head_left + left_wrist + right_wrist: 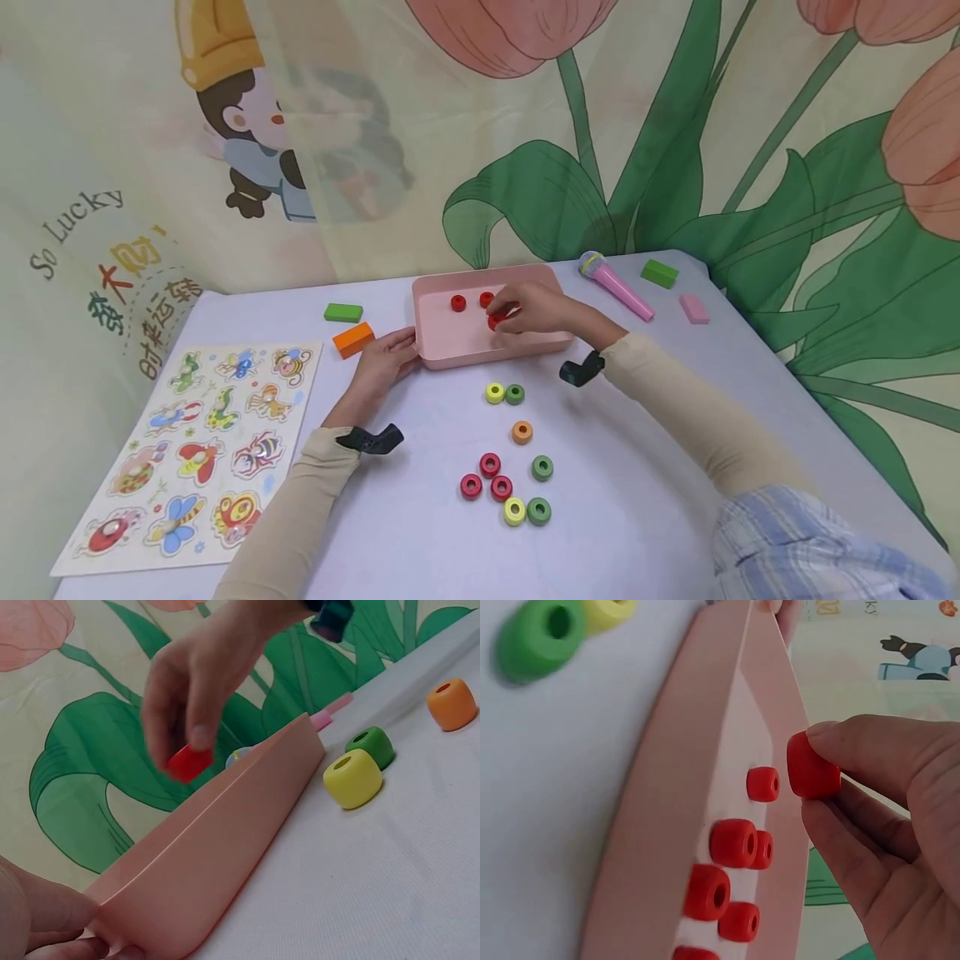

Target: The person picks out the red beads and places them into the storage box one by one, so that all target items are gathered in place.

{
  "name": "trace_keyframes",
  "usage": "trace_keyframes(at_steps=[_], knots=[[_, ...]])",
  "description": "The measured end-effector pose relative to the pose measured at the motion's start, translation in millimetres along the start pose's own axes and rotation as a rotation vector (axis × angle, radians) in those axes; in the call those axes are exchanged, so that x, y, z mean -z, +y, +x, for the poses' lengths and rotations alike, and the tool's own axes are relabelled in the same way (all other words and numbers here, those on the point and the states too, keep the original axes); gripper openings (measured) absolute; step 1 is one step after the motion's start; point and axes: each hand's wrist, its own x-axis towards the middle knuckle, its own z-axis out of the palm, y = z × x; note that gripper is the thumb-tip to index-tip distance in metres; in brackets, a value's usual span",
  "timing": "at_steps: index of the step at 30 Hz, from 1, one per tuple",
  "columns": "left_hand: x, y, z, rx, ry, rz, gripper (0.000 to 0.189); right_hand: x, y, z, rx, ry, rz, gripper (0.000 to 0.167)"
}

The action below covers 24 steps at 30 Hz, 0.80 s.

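Observation:
My right hand (528, 308) pinches a red bead (812, 766) between thumb and fingers, above the inside of a pink tray (450, 360). Several more red beads (735, 843) lie on the tray's floor; in the head view the hand covers some of them. At the tray's left end, my left hand (385, 362) holds the corner, its thumb at the rim and its fingers lower against the wall. In front of the tray sit a yellow bead (495, 393) and a green bead (514, 394) side by side, with an orange bead (522, 432) nearer.
Closer to me lie several red beads (490, 465), green beads (542, 467) and a yellow bead (514, 511). An insect puzzle board (202, 442) is on the left. Green (343, 312) and orange blocks (353, 340) lie left of the tray; a pink microphone (618, 287) is right.

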Motion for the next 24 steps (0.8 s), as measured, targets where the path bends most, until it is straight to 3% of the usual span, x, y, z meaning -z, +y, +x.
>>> trace_keyframes(at_steps=[10, 15, 24], knots=[[1.6, 0.4, 0.0, -0.002, -0.003, -0.006, 0.048, -11.0, -0.5, 57.8, -0.101, -0.092, 0.02, 0.031], [1.9, 2.1, -0.5, -0.014, -0.016, -0.012, 0.049, -15.5, 2.0, 70.5, -0.143, -0.123, 0.053, 0.032], [2.7, 0.3, 1.7, -0.002, -0.013, -0.034, 0.049, -21.2, 3.8, 78.6, -0.163, -0.164, -0.005, 0.027]])
